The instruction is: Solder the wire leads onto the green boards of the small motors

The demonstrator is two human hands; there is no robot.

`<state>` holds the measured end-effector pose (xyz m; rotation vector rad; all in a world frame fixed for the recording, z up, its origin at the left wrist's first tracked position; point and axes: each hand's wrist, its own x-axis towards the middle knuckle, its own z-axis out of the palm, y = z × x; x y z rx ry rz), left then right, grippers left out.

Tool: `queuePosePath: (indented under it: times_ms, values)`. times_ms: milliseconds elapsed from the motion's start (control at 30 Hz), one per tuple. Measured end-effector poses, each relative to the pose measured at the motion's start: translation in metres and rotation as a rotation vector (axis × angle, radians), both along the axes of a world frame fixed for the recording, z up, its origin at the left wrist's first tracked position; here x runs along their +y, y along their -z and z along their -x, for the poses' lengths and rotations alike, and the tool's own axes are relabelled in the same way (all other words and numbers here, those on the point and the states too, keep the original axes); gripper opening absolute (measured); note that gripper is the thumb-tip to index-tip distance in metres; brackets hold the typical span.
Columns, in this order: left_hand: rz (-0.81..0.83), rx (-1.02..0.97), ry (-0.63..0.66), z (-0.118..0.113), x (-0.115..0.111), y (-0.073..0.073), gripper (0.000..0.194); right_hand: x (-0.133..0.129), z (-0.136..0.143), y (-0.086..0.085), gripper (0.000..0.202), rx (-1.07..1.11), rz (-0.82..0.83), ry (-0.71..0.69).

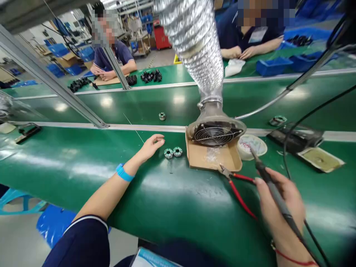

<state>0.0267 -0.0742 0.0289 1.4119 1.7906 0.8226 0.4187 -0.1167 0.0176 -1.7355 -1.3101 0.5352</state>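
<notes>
My left hand (pixel 151 148), with a blue wristband, hovers over the green bench, its fingers closed around a thin solder wire (pixel 133 128) that runs down from the upper left. Just right of its fingertips, two small round coil cores with green tops (pixel 168 153) sit side by side. My right hand (pixel 286 200) grips a soldering iron (pixel 274 191); the iron's tip points up-left at a white round tub (pixel 252 146). Red-handled cutting pliers (pixel 235 183) lie spread on the bench beside my right thumb, jaws against a cardboard tray (pixel 214 161).
A fume hood (pixel 217 131) on a silver duct (pixel 194 40) hangs over the tray. At right are a dark stand with a sponge tray (pixel 321 159) and a black cable (pixel 286 152). Another coil core (pixel 162 116) stands behind the rail. Two people work across the bench.
</notes>
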Motion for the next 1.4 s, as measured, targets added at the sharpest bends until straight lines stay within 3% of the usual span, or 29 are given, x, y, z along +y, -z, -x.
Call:
queuePosePath:
  times_ms: [67,167,400,467,567,700,833,1000,1233,1400]
  values:
    - [0.042,-0.047,0.07,-0.007,-0.026,0.003,0.046,-0.004,0.005,-0.007,0.065,0.034,-0.037,0.062]
    - [0.037,-0.062,0.119,-0.019,-0.042,0.007,0.06,-0.008,0.01,-0.015,0.062,0.051,-0.061,0.078]
    - [-0.086,-0.067,0.087,-0.04,-0.047,0.006,0.037,-0.031,0.015,-0.035,0.04,0.089,-0.175,0.042]
    - [-0.07,-0.12,0.123,-0.05,-0.062,0.0,0.041,-0.044,0.019,-0.038,0.037,0.137,-0.229,-0.046]
    - [-0.025,-0.245,0.257,-0.071,-0.087,-0.012,0.046,-0.058,0.029,-0.042,0.04,0.207,-0.229,-0.313]
    - [0.025,-0.345,0.452,-0.102,-0.107,-0.033,0.046,-0.059,0.045,-0.055,0.041,0.058,-0.149,-0.592]
    - [0.004,-0.289,0.582,-0.119,-0.11,-0.048,0.042,-0.051,0.057,-0.069,0.051,0.108,-0.131,-0.761]
    - [-0.063,-0.242,0.69,-0.123,-0.111,-0.051,0.045,-0.048,0.06,-0.073,0.044,0.167,0.004,-0.834]
    - [-0.123,-0.181,0.725,-0.123,-0.112,-0.048,0.043,-0.046,0.061,-0.069,0.037,0.208,0.081,-0.875]
    - [-0.141,-0.158,0.697,-0.123,-0.114,-0.046,0.044,-0.049,0.065,-0.065,0.034,0.248,0.049,-0.889]
